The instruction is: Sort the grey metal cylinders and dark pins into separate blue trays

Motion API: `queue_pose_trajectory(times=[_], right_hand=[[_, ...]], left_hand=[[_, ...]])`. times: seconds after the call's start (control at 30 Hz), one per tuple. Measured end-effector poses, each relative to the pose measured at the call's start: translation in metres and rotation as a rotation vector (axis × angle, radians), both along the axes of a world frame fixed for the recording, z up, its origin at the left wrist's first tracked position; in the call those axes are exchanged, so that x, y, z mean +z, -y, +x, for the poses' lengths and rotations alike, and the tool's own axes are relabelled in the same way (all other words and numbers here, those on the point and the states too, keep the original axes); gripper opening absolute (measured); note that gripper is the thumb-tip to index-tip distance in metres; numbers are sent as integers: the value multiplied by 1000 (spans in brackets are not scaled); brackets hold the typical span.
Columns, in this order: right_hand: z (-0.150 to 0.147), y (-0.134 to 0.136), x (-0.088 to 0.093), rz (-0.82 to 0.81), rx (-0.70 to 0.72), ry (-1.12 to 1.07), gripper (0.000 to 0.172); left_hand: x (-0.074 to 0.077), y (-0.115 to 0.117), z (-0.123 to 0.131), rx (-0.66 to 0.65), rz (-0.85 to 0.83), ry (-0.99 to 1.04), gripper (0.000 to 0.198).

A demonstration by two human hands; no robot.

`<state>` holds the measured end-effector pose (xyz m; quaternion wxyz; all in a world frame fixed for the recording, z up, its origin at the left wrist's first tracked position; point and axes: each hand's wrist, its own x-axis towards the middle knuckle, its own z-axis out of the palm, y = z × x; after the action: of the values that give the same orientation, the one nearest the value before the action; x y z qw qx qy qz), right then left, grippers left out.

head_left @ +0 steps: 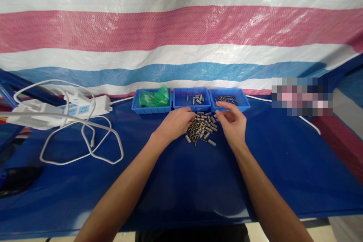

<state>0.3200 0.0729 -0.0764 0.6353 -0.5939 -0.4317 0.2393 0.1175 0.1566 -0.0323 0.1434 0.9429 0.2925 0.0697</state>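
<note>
A heap of small grey sleeves and brass-coloured screws point(202, 129) lies on the blue table cover, just in front of three blue bins. My left hand point(176, 121) rests knuckles-up at the heap's left edge, its fingers curled down onto the parts; what they hold is hidden. My right hand point(233, 121) hovers at the heap's right edge, palm turned inward, fingers loosely apart and nothing seen in them. The left bin point(151, 101) holds green plastic pieces, the middle bin point(192, 99) a few grey sleeves, the right bin point(229, 100) some screws.
A white power strip point(85, 106) with looping white cables point(85, 140) lies at the left. A dark object point(17, 179) sits at the table's left edge. A striped tarpaulin point(181, 38) hangs behind the bins. The table's front edge runs along the bottom.
</note>
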Motion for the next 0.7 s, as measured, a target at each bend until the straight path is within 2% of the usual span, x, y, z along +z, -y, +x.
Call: queue_pose_trajectory(times=[0.1,0.2,0.37,0.5,0.7], right_hand=[[0,0,0,1,17,8,28],[-1,1,-1,10,59,20,24],[-8,4,2,-48,223,15,29],[-12,6,5,-73,334,-27,33],[-12,5,4,-158,405,-212,30]], left_hand=[[7,0,-1,14,-7,85,14],[14,1,-2,11,-69,253,8],[22,3,-5,26,-337,479,4],[24,3,-8,5,-495,547,4],[25,1,-12,4,-582,565,3]])
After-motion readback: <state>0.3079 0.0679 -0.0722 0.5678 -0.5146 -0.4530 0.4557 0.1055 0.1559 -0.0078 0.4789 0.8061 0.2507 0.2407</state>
